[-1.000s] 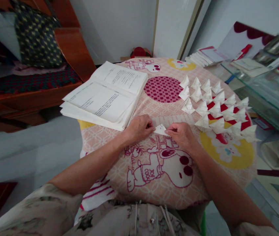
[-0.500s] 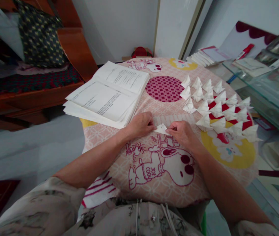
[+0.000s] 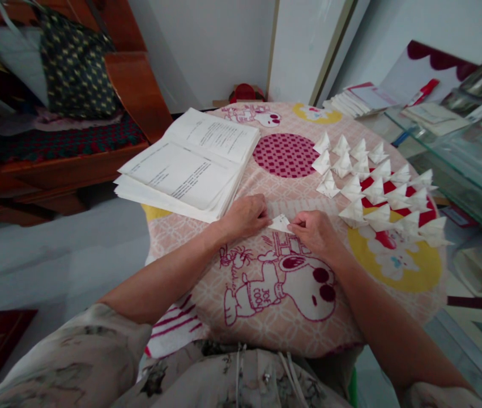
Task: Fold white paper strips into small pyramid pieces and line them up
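A small folded piece of white paper [image 3: 281, 222], roughly triangular with faint print, lies between my hands over the patterned tablecloth [image 3: 210, 277]. My left hand [image 3: 249, 216] is closed on its left corner. On the right corner, the fingers of my right hand [image 3: 312, 228] are pinched together. Just beyond my left hand, an open book [image 3: 190, 164] of printed pages rests on the table. Several folded white paper pieces [image 3: 375, 190] with pointed tips stand in rows to the right of my right hand.
To the right is a glass shelf [image 3: 448, 150] with papers, a red marker [image 3: 425, 90] and metal ware. A stack of papers [image 3: 351, 102] sits at the table's far right edge. On the left stands a wooden seat [image 3: 139, 90] with a dark patterned bag [image 3: 79, 68].
The view has shifted slightly, so the seat and book appear a little further right. Both hands keep their hold on the folded paper, with hardly any movement.
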